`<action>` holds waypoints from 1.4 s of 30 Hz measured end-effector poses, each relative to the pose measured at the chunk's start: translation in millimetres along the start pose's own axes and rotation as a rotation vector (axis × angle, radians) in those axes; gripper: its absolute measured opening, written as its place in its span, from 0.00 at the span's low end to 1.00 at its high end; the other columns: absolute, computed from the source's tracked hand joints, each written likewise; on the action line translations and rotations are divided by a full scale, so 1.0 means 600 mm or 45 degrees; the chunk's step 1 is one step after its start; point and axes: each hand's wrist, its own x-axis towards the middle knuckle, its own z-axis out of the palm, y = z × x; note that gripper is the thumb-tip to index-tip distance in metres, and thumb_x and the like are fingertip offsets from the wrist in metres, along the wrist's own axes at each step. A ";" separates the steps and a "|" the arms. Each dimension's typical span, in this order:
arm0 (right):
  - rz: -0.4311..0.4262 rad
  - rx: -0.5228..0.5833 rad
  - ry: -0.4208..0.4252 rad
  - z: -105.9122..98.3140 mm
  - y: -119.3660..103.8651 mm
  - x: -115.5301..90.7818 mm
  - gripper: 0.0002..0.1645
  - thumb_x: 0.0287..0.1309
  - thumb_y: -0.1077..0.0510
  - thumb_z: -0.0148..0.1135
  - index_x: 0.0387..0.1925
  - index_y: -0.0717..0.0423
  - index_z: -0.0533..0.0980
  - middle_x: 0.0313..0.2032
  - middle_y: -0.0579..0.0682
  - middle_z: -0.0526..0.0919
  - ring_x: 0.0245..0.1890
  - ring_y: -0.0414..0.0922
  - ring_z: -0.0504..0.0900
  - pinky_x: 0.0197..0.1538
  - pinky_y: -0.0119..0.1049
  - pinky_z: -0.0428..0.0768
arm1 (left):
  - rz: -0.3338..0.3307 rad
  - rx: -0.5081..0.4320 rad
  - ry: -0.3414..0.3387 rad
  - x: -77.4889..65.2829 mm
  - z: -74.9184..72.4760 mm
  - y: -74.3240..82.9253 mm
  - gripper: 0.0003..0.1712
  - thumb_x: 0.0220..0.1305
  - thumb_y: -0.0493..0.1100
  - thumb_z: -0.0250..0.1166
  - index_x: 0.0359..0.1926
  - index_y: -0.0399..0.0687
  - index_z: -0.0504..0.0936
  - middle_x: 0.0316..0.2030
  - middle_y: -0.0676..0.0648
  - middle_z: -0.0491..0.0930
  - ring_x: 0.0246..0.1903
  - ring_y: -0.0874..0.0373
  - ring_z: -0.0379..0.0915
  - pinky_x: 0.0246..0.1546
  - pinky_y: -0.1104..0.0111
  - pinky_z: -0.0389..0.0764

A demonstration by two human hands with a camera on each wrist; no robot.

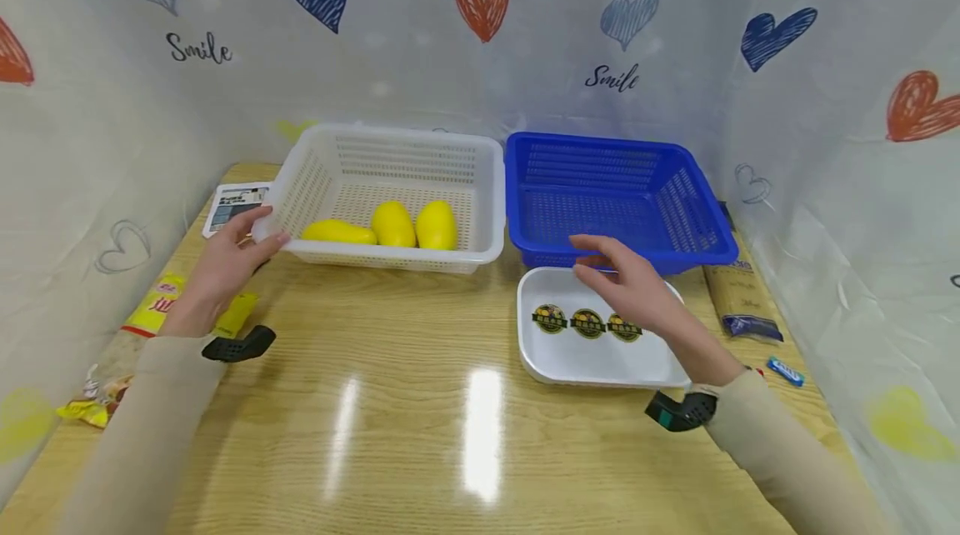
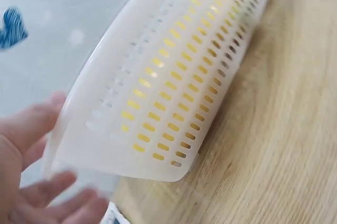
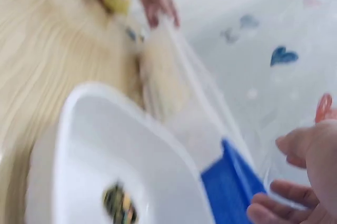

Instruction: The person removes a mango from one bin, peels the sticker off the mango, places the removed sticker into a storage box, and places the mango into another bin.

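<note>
A white plastic basket (image 1: 390, 256) with slotted walls holds three yellow mangoes (image 1: 437, 225) along its front side. At its front left corner is my left hand (image 1: 225, 256), with the rim between thumb and fingers; the left wrist view shows these fingers (image 2: 87, 205) blurred beside the corner. My right hand (image 1: 637, 289) hovers with loosely bent fingers above a white tray (image 1: 600, 364) and near the front rim of a blue basket (image 1: 540, 260). Nothing is in that hand. Three round black-and-gold stickers (image 1: 587, 323) lie in the tray.
On the left edge of the wooden table (image 1: 390, 435) are a yellow snack bag (image 1: 161, 306) and a white printed card (image 1: 232, 206). A brown packet (image 1: 742, 297) and a small blue pack (image 1: 785, 371) lie on the right. A heart-patterned sheet (image 1: 420, 43) stands behind.
</note>
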 end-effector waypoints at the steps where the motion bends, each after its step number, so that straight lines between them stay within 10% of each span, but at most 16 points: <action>1: -0.045 -0.050 0.023 -0.004 0.012 -0.014 0.29 0.72 0.50 0.53 0.70 0.53 0.63 0.66 0.57 0.66 0.63 0.56 0.70 0.61 0.53 0.72 | 0.056 0.076 0.022 -0.004 0.001 0.004 0.47 0.68 0.62 0.57 0.78 0.51 0.47 0.73 0.37 0.51 0.65 0.41 0.57 0.62 0.51 0.68; 7: -0.317 -0.474 0.099 -0.017 0.073 -0.065 0.34 0.68 0.57 0.59 0.71 0.59 0.61 0.69 0.61 0.60 0.66 0.60 0.63 0.60 0.58 0.70 | 0.631 0.591 0.139 -0.033 0.037 0.038 0.37 0.71 0.49 0.59 0.73 0.38 0.58 0.75 0.35 0.45 0.73 0.35 0.37 0.66 0.37 0.48; 13: -0.511 -0.903 0.025 -0.026 0.104 -0.081 0.42 0.68 0.40 0.55 0.75 0.51 0.55 0.75 0.59 0.46 0.73 0.62 0.48 0.62 0.64 0.64 | 1.339 1.098 -0.026 -0.043 0.112 0.060 0.36 0.76 0.63 0.39 0.71 0.44 0.64 0.75 0.41 0.50 0.73 0.39 0.40 0.70 0.43 0.47; 16: -0.595 -1.053 0.019 -0.024 0.113 -0.080 0.43 0.69 0.31 0.44 0.75 0.50 0.56 0.76 0.60 0.46 0.73 0.65 0.46 0.66 0.63 0.59 | 1.490 1.285 -0.149 -0.050 0.138 0.062 0.37 0.75 0.65 0.38 0.74 0.49 0.60 0.76 0.43 0.47 0.74 0.40 0.39 0.70 0.42 0.45; 42: -0.506 -1.105 0.036 -0.015 0.148 -0.086 0.44 0.68 0.29 0.40 0.76 0.48 0.54 0.76 0.60 0.45 0.71 0.67 0.49 0.67 0.64 0.55 | 1.484 1.376 -0.169 -0.048 0.166 0.046 0.39 0.73 0.66 0.41 0.76 0.52 0.55 0.76 0.42 0.45 0.74 0.41 0.38 0.68 0.40 0.47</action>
